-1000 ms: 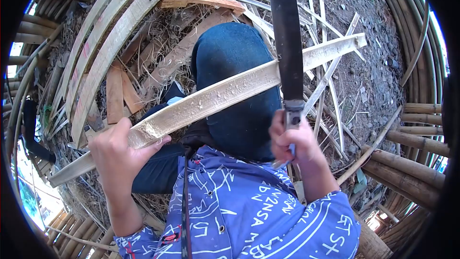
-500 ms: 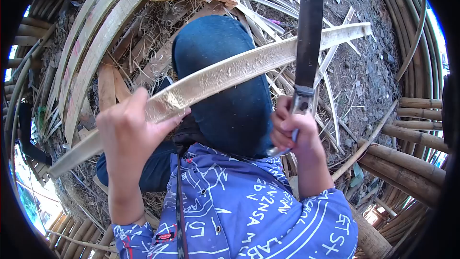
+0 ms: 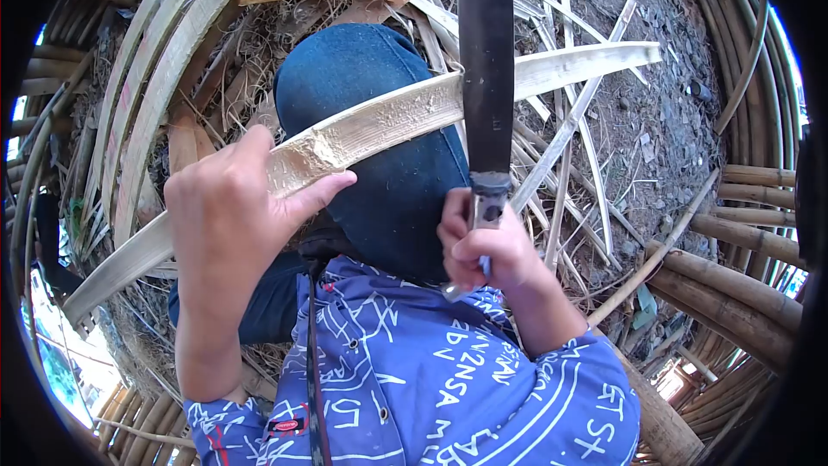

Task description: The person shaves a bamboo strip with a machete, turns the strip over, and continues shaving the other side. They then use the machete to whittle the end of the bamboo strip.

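Above littered ground [image 3: 660, 147], a strip [image 3: 392, 121] apparently passes through the left hand [image 3: 228, 203].

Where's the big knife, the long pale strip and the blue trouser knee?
Big knife [image 3: 488, 78]: head view, on the dark blade.
Long pale strip [image 3: 384, 119]: head view, on its roughened face.
Blue trouser knee [image 3: 352, 60]: head view, on its top part.

blue shirt [image 3: 414, 406] | white lettering: "2NSA", "2DN" | red label [image 3: 282, 425] | print too small to read
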Demonstrator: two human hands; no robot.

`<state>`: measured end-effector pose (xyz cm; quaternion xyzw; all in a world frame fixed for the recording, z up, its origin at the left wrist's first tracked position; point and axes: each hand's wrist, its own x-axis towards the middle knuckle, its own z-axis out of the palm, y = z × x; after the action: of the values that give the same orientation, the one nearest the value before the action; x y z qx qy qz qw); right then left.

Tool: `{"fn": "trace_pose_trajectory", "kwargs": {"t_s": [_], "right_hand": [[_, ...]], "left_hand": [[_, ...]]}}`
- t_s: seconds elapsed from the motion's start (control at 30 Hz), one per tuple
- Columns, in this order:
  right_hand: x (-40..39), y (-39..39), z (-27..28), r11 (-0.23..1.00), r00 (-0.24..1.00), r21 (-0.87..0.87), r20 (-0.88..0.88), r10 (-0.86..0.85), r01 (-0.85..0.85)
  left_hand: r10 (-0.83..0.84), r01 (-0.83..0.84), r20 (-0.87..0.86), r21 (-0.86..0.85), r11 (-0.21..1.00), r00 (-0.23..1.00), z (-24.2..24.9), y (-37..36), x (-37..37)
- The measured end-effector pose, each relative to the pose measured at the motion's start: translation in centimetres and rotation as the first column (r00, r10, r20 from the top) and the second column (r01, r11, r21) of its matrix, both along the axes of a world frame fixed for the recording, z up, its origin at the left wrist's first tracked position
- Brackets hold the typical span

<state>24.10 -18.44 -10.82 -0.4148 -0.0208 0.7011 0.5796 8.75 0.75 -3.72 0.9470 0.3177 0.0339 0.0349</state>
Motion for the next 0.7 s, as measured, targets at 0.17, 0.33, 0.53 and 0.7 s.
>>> {"fn": "trace_pose_trajectory", "kwargs": {"t_s": [0.17, 0.33, 0.53, 0.7], "right_hand": [[3.3, -0.7, -0.7, 0.967, 0.967, 0.046, -0.038, -0.250, 0.252], [0.6, -1.1, 0.0, 1.000, 1.000, 0.002, 0.006, -0.027, 0.027], [1.3, -0.5, -0.5, 0.974, 0.962, 0.012, -0.160, -0.222, 0.227], [1.7, -1.5, 0.2, 0.991, 0.988, -0.029, 0.088, -0.127, 0.130]], "left_hand": [[-0.008, 0.009, 0.065, -0.013, 1.000, 0.998, -0.8, -0.5, 0.5], [-0.028, 0.027, 0.017, 0.030, 0.999, 0.999, -0.3, -0.5, 1.0], [-0.083, 0.081, 0.049, 0.048, 0.996, 0.995, -0.8, -1.0, 2.2], [-0.075, 0.073, 0.042, 0.047, 0.996, 0.996, -1.0, -1.0, 2.5]]}}
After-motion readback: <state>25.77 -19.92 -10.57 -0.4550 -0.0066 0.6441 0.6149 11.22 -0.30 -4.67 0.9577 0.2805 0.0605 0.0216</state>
